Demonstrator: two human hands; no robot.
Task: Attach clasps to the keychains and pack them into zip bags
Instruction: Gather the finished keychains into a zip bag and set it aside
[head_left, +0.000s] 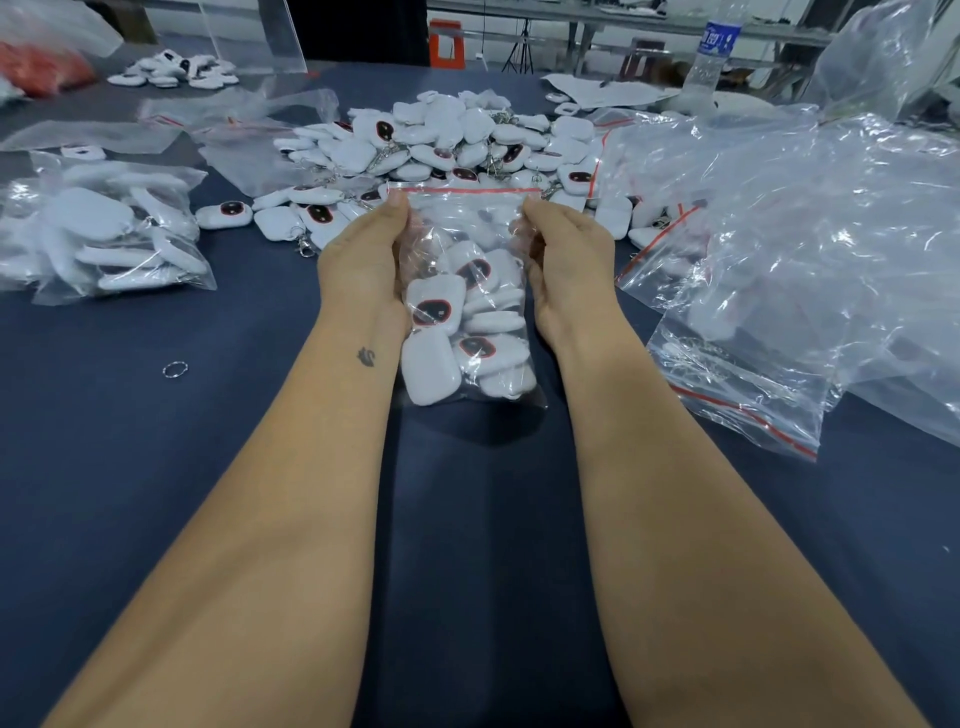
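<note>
Two bare hands hold one clear zip bag (470, 317) up over the dark blue table (156, 467), one at each side of its upper part. The left hand (363, 254) grips the bag's left edge with its thumb lying along the plastic and reaching up to just below the red zip strip (470, 190); its other fingers are behind the bag and cannot be made out. The right hand (566, 260) pinches the right edge in the same way, thumb tip at the end of the strip, fingers curled round the plastic. The strip runs straight and level between the two thumbs.

Inside the bag, white keychains (434, 312) with a black, red-rimmed mark lie piled in its lower half, the bottom corner hanging near the cloth.

Just beyond the hands sits a large loose heap of keychains (447, 140), several showing metal clasps (305, 244). A filled bag (104, 234) lies to the left, and crumpled empty zip bags (779, 234) spread to the right. A lone metal ring (175, 369) rests on the table near the left forearm. A water bottle (712, 57) stands at the far right.
</note>
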